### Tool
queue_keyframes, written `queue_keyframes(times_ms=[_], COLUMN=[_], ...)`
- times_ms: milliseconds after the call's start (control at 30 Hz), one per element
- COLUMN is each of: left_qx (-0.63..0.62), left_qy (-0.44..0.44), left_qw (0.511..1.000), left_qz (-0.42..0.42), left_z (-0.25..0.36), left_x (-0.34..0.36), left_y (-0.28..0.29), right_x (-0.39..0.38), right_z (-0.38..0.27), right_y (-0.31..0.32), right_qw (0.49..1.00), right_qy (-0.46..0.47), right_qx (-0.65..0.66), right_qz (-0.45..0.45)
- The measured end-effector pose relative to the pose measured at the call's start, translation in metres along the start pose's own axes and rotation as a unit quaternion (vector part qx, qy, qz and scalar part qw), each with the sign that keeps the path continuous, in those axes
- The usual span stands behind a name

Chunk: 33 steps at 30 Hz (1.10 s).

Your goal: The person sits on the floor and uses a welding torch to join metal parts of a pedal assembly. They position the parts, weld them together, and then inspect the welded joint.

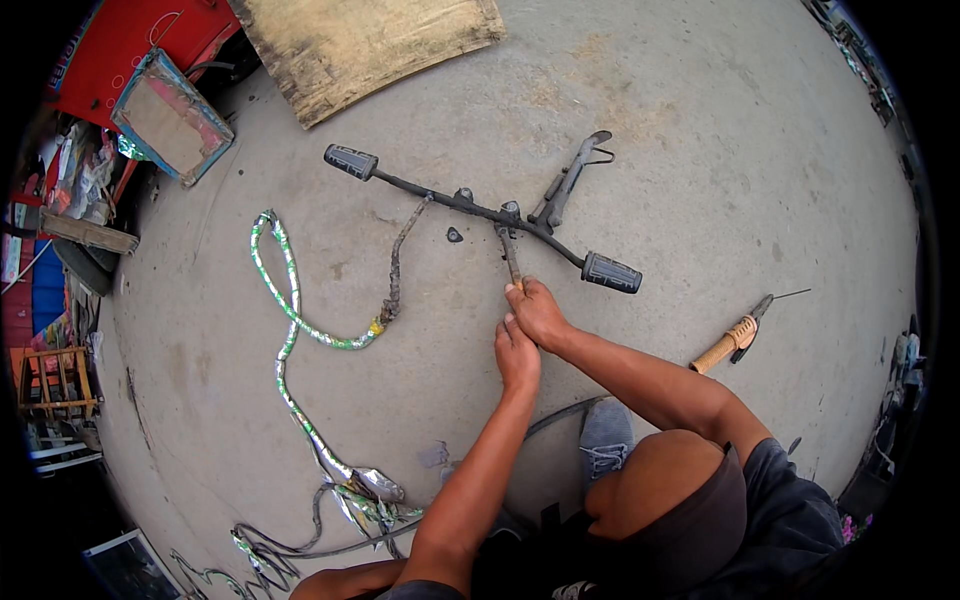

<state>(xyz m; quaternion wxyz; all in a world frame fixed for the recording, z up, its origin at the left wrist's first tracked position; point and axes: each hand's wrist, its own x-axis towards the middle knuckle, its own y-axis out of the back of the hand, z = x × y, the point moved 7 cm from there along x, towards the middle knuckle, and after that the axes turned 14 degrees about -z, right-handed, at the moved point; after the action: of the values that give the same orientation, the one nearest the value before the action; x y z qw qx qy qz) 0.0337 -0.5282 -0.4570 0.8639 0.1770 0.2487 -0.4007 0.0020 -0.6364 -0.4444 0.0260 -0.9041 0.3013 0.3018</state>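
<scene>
My right hand (pixel 535 310) and my left hand (pixel 515 350), just below it, are closed round a narrow brownish rod-like tool (pixel 510 262). Its upper end meets a black metal footrest bar (pixel 400 186) at a bracket near the middle; I cannot make out that end clearly. The bar lies on the concrete with a ribbed rubber pad (pixel 611 273) at each end and a grey kickstand piece (pixel 565 180) angled up from it. A crusted metal piece (pixel 398 260) touches the bar and joins a looped foil-wrapped cable (pixel 287 355). A small dark piece (pixel 454 235) lies nearby.
A welding holder with an electrode (pixel 730 345) lies at my right. Tangled cables (pixel 300 545) are at lower left. A plywood board (pixel 365 55), a framed panel (pixel 172 118), a red object (pixel 110 60) and clutter (pixel 55 380) line the back and left. My shoe (pixel 605 440) is below.
</scene>
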Motion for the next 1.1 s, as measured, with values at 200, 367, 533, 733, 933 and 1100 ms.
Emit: queue_keyframes(times_ms=[200,367,533,733,933,1100], left_qx=[0.026,0.036,0.064,0.041,0.104,0.098], left_qy=[-0.003,-0.059,-0.096,-0.092,-0.140,-0.067], left_qw=[1.000,0.997,0.993,0.995,0.984,0.993], left_qz=[0.008,0.029,0.032,0.029,0.034,-0.002], left_z=[0.019,0.011,0.015,0.014,0.019,0.015], left_x=[-0.009,-0.002,-0.003,-0.004,-0.003,0.002], left_y=[-0.006,-0.006,-0.009,-0.001,0.000,-0.005], right_x=[0.003,0.007,0.012,0.008,0.021,0.024], right_z=[0.005,0.011,0.018,0.000,0.017,0.024], right_y=[0.000,-0.005,0.002,0.006,0.011,0.013], right_qw=[0.999,0.997,0.998,0.998,0.998,0.999], right_qy=[-0.011,-0.025,-0.022,-0.045,-0.041,-0.017], right_qx=[0.034,0.076,0.060,-0.027,-0.037,-0.029], right_qz=[-0.008,-0.021,-0.008,-0.029,-0.025,0.007])
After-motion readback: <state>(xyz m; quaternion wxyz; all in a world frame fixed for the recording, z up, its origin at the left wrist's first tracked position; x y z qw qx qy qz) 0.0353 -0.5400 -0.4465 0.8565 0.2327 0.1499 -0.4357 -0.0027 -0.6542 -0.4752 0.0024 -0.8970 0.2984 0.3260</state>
